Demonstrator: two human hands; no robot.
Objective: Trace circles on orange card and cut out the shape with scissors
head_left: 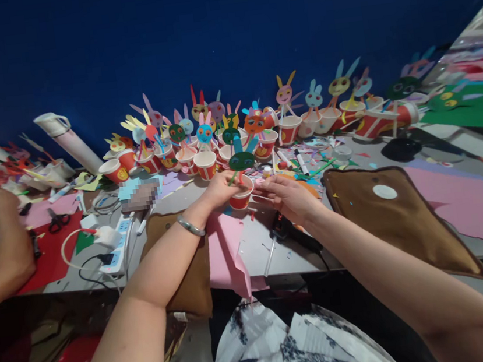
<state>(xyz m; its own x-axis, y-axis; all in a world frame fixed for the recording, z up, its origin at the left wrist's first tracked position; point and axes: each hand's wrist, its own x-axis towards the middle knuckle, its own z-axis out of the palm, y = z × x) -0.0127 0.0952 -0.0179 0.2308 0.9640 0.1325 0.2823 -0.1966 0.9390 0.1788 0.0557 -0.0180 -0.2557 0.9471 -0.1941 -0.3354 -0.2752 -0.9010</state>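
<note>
My left hand [221, 190] is closed at the rim of a small red-and-white paper cup [241, 200]. A green paper rabbit head [241, 161] with blue ears stands above this cup, and a green strip shows by my left fingers. My right hand [287, 196] is at the cup's right side with thumb and fingers pinched together; what they hold, if anything, is too small to name. Below my right hand a black glue gun [279, 227] lies on the table. Pink paper [227, 253] hangs over the table edge under the cup.
Several paper cups with rabbit figures [290, 131] line the blue wall. Brown pads [387, 222] lie on both sides of me. A power strip [120, 246] with cables, scissors [58, 220], markers and paper scraps are about. Another person's arm [6, 251] is at the left.
</note>
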